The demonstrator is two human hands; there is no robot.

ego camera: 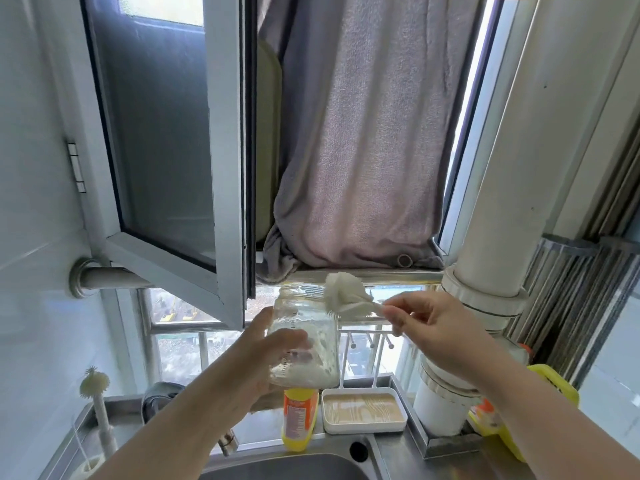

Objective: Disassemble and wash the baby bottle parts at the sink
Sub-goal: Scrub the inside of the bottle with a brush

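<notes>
Fingers, left: curling round the clear bottle [304, 341], gripping its lower half from the left side; thumb lying across the front. Left hand [266, 355] is holding it up in the air, above the sink [294, 467].
Fingers, right: pinching the thin white handle of the bottle brush [346, 294] betw. thumb and forefinger; other fingers loosely bent behind. Right hand [436, 327] is sitting right of the bottle, about level w/ its mouth.
Bottle: I'm holding it roughly upright, open end up, no teat or collar on it. White suds are clinging inside the lower part; printed scale marks running down the side.
Brush: fluffy white head is poking up just beside the bottle's rim, touching or nearly touching it, can't tell which. Head is outside the bottle, handle slanting down-right into my fingers.
Sink: steel basin at bottom edge, only its rim and a bit of bowl showing.
Table behind sink: yellow-orange detergent bottle [298, 420] standing straight under the held bottle; white tray [363, 414] w/ a tan mat just right of it; white rack w/ pegs rising behind the tray.
Left side: second brush w/ a spiky pale head [94, 379] standing upright.
Right side: yellow container [540, 386] near the big white pipe [485, 237].
Above: window frame swinging open; grey-pink towel [363, 133] hanging over the sill.
</notes>
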